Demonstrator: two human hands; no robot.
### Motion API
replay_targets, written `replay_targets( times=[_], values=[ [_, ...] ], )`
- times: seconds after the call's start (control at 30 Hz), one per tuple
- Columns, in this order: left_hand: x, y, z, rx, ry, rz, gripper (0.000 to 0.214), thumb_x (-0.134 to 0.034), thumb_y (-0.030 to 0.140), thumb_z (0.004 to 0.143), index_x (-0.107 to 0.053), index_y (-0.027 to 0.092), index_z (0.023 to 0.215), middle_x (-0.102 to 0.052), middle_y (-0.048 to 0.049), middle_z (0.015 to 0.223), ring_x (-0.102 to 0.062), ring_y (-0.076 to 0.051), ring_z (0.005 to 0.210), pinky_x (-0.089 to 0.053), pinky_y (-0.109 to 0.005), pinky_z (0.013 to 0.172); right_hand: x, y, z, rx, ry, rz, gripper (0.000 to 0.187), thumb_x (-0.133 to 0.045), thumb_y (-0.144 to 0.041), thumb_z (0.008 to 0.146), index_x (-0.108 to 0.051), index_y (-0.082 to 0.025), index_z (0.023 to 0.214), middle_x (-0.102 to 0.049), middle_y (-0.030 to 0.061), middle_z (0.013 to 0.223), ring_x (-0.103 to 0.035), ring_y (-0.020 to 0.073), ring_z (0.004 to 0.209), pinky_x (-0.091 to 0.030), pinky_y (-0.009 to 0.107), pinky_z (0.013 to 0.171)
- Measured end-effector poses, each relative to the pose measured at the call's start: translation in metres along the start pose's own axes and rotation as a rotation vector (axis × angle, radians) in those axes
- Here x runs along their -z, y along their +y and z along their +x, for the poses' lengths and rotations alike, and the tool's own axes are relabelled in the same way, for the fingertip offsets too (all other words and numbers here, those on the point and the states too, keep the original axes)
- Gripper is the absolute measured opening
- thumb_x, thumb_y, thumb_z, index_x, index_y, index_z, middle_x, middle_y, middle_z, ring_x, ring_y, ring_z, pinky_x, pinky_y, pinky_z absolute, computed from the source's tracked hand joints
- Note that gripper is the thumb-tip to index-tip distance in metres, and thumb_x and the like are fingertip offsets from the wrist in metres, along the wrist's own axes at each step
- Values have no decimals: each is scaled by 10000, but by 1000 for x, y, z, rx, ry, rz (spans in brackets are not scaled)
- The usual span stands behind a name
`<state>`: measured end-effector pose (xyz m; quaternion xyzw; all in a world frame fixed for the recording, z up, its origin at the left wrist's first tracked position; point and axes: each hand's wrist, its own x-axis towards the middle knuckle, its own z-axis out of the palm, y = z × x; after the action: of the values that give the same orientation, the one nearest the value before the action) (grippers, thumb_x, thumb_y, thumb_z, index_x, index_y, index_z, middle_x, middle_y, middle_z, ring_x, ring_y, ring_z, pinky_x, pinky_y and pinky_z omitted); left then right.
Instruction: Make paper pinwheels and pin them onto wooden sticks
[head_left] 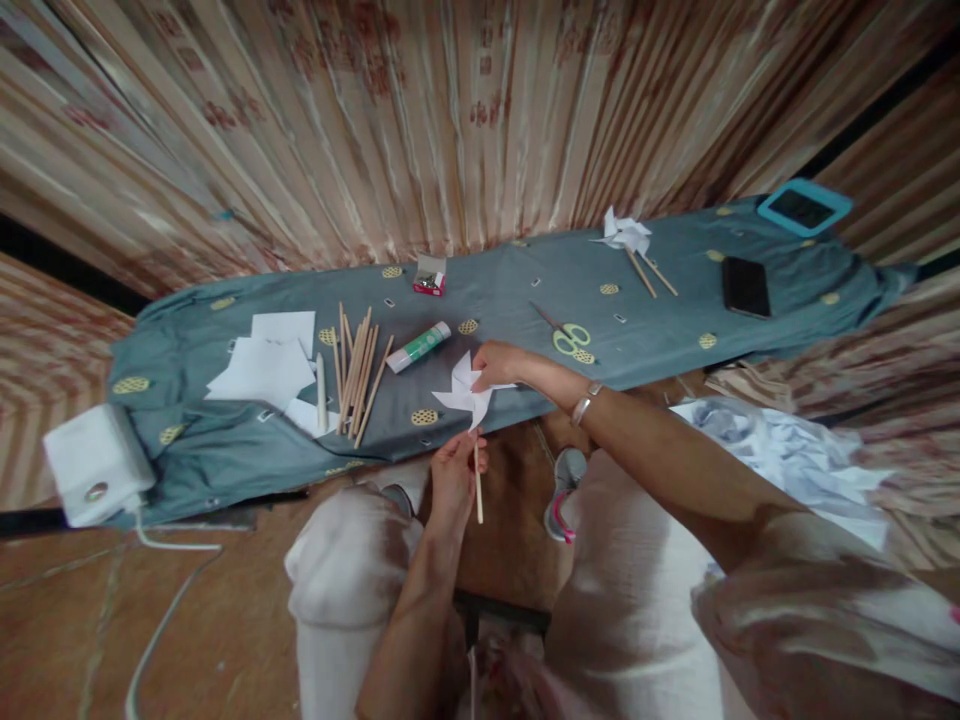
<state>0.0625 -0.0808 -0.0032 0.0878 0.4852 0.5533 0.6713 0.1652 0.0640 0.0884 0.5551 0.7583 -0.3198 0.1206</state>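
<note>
A white paper pinwheel hangs over the near edge of the low table covered in grey-blue cloth. My right hand pinches the pinwheel's centre from the right. Just below, my left hand is closed around a thin wooden stick held upright, its top end meeting the pinwheel. Both hands are in front of my knees in white trousers.
On the cloth lie a bundle of wooden sticks, white paper squares, a glue stick, a small red box, scissors, finished pinwheels, a black phone and a blue-cased tablet. A white box sits at the left end.
</note>
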Motion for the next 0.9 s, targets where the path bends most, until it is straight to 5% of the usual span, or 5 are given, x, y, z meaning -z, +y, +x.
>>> replay_targets(
  times=[0.37,0.9],
  values=[
    [-1,2,0,50,-23,-10,328,-880,301,480,-710,106,681,-638,1,551,-468,-39,403,-321,-199,428,13,-8,2,-30,-128,-64,142,-730,-205,770,-738,-82,840,-718,60,833,-584,147,726,-422,240,645],
    [3,4,1,71,-26,12,419,-891,402,438,-717,105,677,-616,6,557,-426,-28,386,-258,-213,423,-5,17,28,-16,-180,255,242,-841,-263,599,-630,-167,530,-568,-34,514,-534,122,549,-457,244,569]
  ],
)
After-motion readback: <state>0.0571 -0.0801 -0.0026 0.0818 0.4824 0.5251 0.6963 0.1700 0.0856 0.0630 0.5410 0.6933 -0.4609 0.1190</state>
